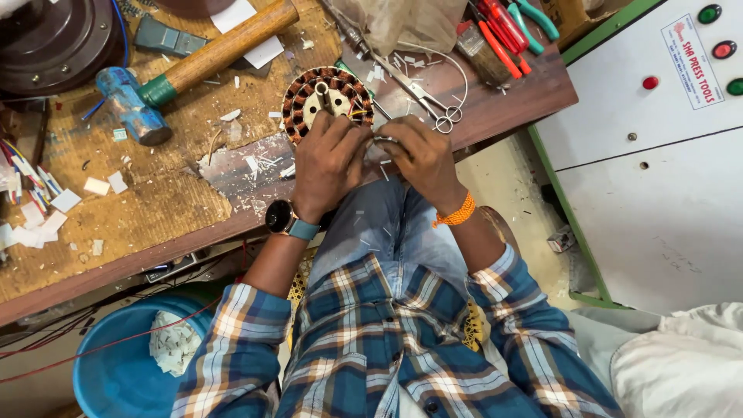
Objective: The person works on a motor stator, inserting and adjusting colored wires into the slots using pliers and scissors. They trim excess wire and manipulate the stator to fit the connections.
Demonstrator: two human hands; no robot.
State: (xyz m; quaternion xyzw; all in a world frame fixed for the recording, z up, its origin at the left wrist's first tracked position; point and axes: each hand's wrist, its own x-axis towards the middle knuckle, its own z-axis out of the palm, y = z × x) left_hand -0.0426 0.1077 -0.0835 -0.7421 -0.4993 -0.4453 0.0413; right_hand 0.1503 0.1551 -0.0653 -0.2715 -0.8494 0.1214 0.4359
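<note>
A round motor stator [325, 94] with copper windings and a metal hub lies at the front edge of the wooden workbench [155, 209]. My left hand [329, 164], with a watch on the wrist, rests against the stator's near rim, fingers curled. My right hand [422, 159], wearing an orange thread band, meets it just to the right. Both hands pinch a small pale piece [385, 142] between their fingertips; what it is stays unclear. My legs in jeans show below the hands.
A hammer [193, 66] with a wooden handle lies at the back left. Scissors [429, 104] and red-handled tools [499, 35] lie at the right. Paper scraps litter the bench. A blue tub [116, 371] sits under the bench. A grey control cabinet [658, 147] stands right.
</note>
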